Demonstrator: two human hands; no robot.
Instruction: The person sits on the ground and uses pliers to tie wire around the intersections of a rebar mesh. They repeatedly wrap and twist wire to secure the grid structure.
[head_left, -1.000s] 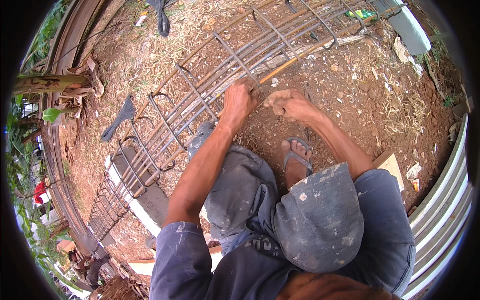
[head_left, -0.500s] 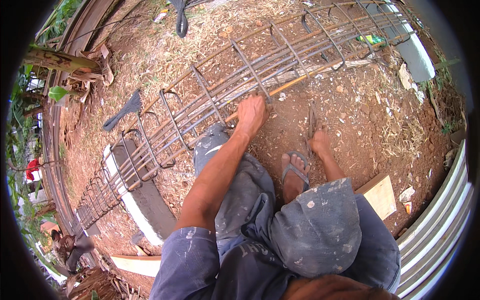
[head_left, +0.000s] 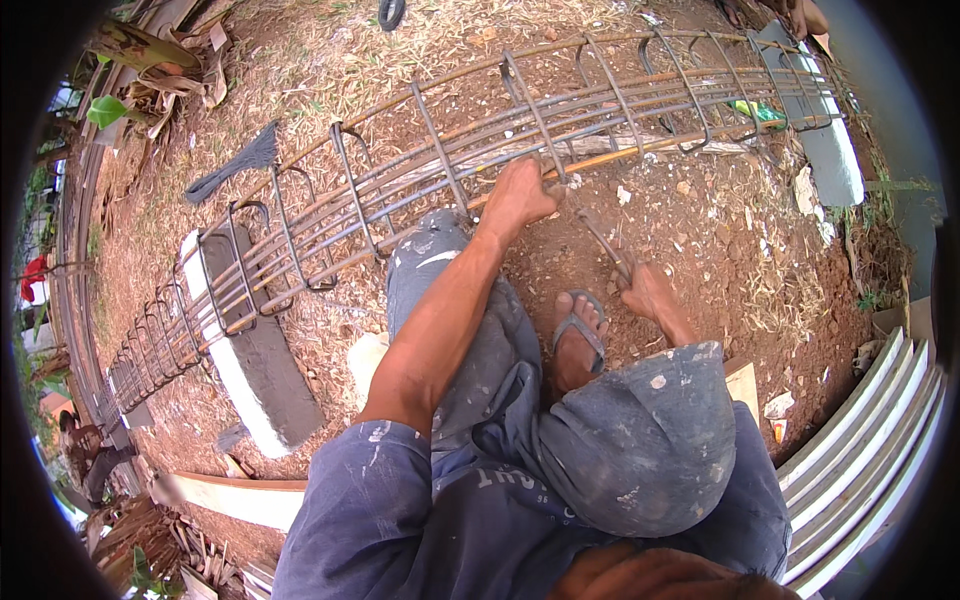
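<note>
Metal tool (head_left: 600,238), handle (head_left: 623,266) half-hidden in right hand (head_left: 652,293)

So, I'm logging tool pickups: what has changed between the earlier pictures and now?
The right hand moved from beside the left hand rightward and back toward the body, and took hold of the slim tool lying on the ground; its tip now points toward the left hand. The left hand stayed at the rebar cage.

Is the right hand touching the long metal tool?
Touching. The head view shows the right hand with fingers closed around the near end of the long metal tool.
</note>
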